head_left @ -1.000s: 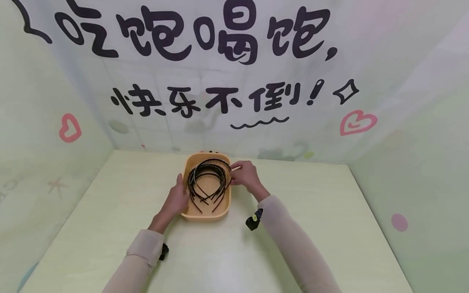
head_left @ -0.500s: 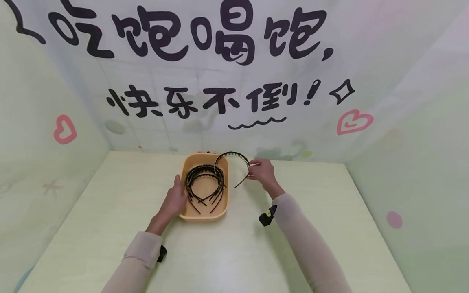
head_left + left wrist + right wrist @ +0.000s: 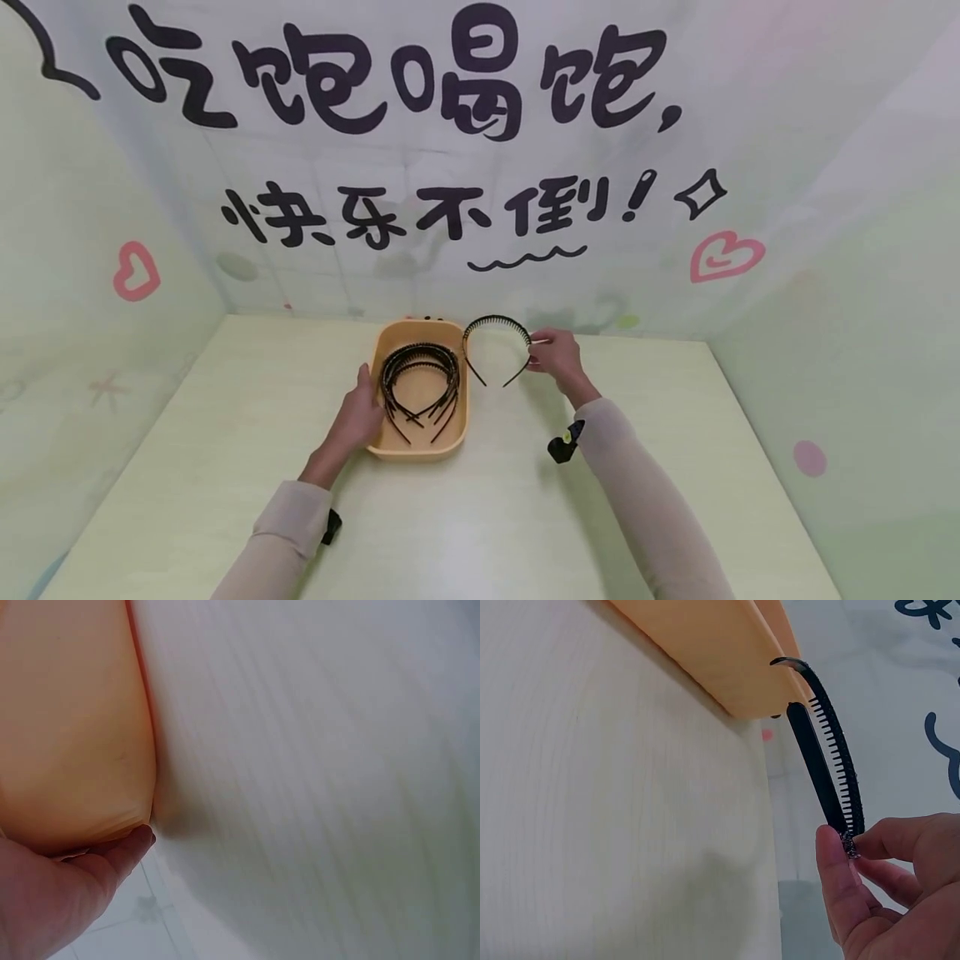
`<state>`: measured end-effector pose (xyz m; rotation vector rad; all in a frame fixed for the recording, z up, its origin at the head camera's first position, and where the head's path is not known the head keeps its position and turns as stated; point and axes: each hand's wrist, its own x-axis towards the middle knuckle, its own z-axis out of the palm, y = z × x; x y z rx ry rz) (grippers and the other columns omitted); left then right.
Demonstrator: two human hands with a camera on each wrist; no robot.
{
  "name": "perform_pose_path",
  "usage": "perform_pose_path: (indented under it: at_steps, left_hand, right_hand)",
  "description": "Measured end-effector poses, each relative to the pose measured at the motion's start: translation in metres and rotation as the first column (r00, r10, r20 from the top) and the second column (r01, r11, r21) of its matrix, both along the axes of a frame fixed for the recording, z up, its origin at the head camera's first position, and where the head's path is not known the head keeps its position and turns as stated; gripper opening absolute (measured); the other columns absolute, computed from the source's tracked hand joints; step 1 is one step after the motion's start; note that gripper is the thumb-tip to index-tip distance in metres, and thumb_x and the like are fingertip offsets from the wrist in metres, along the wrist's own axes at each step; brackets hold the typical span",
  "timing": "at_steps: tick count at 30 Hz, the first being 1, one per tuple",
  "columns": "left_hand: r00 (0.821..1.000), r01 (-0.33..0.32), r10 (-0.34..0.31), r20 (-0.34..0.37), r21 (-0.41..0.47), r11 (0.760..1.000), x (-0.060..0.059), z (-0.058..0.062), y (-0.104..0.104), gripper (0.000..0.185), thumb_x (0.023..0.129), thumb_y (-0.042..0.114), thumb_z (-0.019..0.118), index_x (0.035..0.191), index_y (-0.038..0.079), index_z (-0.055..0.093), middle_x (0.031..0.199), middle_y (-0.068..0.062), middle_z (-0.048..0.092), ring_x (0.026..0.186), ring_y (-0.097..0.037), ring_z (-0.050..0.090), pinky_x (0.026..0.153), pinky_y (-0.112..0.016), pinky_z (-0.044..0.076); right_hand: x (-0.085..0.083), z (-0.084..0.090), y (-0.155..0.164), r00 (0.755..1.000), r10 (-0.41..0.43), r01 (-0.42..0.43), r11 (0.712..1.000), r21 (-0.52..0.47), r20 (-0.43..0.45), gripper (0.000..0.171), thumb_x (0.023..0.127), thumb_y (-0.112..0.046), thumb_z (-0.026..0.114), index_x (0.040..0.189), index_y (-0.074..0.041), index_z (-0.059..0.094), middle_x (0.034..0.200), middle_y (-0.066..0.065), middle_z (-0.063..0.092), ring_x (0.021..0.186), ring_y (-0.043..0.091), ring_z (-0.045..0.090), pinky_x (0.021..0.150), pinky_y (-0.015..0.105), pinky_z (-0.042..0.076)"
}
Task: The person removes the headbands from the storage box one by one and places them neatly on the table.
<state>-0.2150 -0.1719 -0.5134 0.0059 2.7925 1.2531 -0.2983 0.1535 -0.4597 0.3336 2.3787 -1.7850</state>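
Note:
An orange tray (image 3: 381,342) stands on the pale table and holds several black toothed headbands (image 3: 420,379). My left hand (image 3: 358,414) rests against the tray's left wall (image 3: 75,735), with the fingers lying along it. My right hand (image 3: 553,354) pinches one black toothed headband (image 3: 495,337) by its right side and holds it just right of the tray, above the table. In the right wrist view the headband (image 3: 832,765) runs from my fingertips (image 3: 836,851) toward the tray's corner (image 3: 727,667).
The pale green table (image 3: 480,500) is walled by printed backdrops at the back and on both sides. Black wrist-worn cameras sit on both sleeves (image 3: 564,443).
My right hand lifted one headband out of the tray and carried it to the right, lowering it beside the tray. My left hand stayed on the tray.

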Motion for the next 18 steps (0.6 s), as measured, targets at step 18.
perform_pose_path:
  at_steps: [18]
  left_hand:
    - [1.000,0.005,-0.005,-0.002,0.007,1.000,0.003,0.001,0.000,0.075,0.091,-0.008,0.038,0.153,-0.012,-0.004,0.128,-0.046,0.049,0.075,-0.030,0.064,0.064,-0.038,0.052]
  right_hand:
    - [-0.004,-0.019,0.013,0.999,-0.028,0.028,1.000,0.005,0.030,0.033,0.092,0.000,0.060,0.124,0.004,0.065,0.118,0.029,0.065,0.065,0.012,0.065,0.067,0.029,0.059]
